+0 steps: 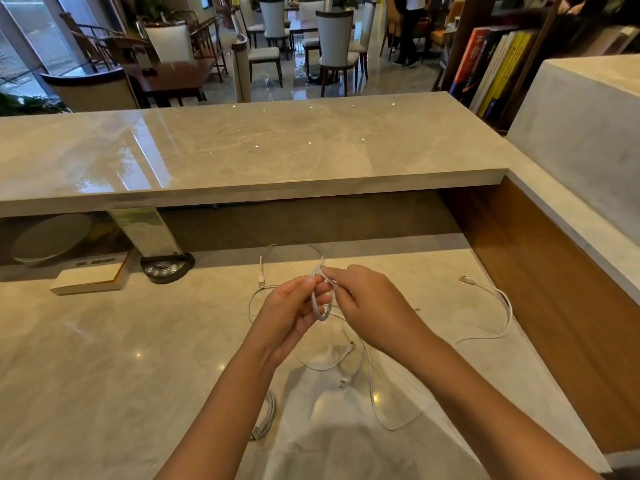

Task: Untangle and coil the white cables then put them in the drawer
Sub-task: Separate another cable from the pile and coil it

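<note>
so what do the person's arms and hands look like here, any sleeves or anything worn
Both forearms are bare as far as the frame shows: no sleeves, gloves or watch are visible. The left hand and right hand show no rings or markings that can be made out. The upper arms are out of view, so short sleeves cannot be ruled out.

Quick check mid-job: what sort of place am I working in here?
Probably a reception desk in a restaurant or café lobby: a raised marble counter fronts the lower desk, with dining chairs and tables beyond, and a bookshelf alongside.
</note>
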A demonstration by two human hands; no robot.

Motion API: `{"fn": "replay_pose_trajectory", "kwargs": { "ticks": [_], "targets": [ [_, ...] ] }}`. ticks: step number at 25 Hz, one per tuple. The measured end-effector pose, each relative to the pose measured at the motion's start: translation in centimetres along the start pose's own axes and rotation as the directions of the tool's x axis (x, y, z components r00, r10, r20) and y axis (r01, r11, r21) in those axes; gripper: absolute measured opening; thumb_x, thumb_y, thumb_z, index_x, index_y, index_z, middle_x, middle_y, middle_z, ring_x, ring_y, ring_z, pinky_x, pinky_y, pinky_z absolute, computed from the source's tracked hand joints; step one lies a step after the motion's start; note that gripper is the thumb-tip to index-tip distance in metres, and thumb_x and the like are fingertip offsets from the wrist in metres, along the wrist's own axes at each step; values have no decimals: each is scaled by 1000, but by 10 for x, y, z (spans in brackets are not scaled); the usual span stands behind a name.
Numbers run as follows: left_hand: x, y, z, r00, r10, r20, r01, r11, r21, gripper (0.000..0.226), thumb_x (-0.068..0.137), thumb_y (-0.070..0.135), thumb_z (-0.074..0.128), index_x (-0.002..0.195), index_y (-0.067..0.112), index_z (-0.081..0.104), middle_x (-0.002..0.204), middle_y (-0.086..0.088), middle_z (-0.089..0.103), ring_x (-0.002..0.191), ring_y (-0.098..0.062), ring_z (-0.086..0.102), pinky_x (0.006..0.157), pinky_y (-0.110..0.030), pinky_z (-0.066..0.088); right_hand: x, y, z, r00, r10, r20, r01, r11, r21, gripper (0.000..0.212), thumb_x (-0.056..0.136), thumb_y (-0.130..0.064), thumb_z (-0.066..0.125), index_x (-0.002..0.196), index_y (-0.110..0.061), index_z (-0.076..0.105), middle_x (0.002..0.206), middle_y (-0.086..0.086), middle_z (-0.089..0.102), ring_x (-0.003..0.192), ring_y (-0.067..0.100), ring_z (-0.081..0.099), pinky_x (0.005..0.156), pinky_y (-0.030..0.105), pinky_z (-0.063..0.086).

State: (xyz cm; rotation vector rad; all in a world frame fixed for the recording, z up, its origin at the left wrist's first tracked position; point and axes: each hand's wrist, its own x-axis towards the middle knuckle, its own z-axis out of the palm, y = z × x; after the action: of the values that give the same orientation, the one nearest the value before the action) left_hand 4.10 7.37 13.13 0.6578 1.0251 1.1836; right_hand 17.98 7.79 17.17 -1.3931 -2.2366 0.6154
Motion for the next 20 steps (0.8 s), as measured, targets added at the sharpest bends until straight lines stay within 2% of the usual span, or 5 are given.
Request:
{"fn": "replay_pose_trajectory", "kwargs": {
  "ticks": [3,8,13,16,20],
  "targets": [
    [0,-1,-1,999,-18,42,22,995,-101,26,95,11,44,108,3,65,89,-8,74,81,-13,70,74,-23,56,-12,1,18,992,-38,-120,29,997,-75,39,96,-19,43,135,-24,45,89,0,43,74,16,49,60,24,40],
    [-1,-3,6,1000,8,22,-2,966,-258,25,96,11,43,104,3,65,91,-9,75,86,-15,71,80,-27,56,-21,4,41,969,-125,-211,90,982,-167,53,91,-15,53,141,-22,37,88,3,50,61,10,38,44,11,20],
    [1,6,-3,999,30,-19,-36,893,-448,21,96,8,39,91,7,60,63,1,64,56,-6,63,70,-24,58,-28,21,46,971,-142,-192,175,970,169,42,89,-19,45,130,-26,52,84,-3,61,71,12,58,63,27,51],
    [-2,8,-6,998,48,27,-33,912,-409,20,96,7,37,93,9,57,57,3,54,50,-5,54,71,-27,58,-21,41,21,995,-94,-35,100,941,324,33,89,-15,56,117,-31,58,79,-13,62,72,2,61,74,17,51],
    [-2,7,-9,996,47,70,-9,887,-462,32,97,8,35,93,6,66,59,1,54,50,-5,54,70,-27,58,-10,60,-12,980,-90,180,75,994,84,9,92,-24,53,99,-30,54,80,-8,63,75,5,59,72,24,48]
  ]
}}
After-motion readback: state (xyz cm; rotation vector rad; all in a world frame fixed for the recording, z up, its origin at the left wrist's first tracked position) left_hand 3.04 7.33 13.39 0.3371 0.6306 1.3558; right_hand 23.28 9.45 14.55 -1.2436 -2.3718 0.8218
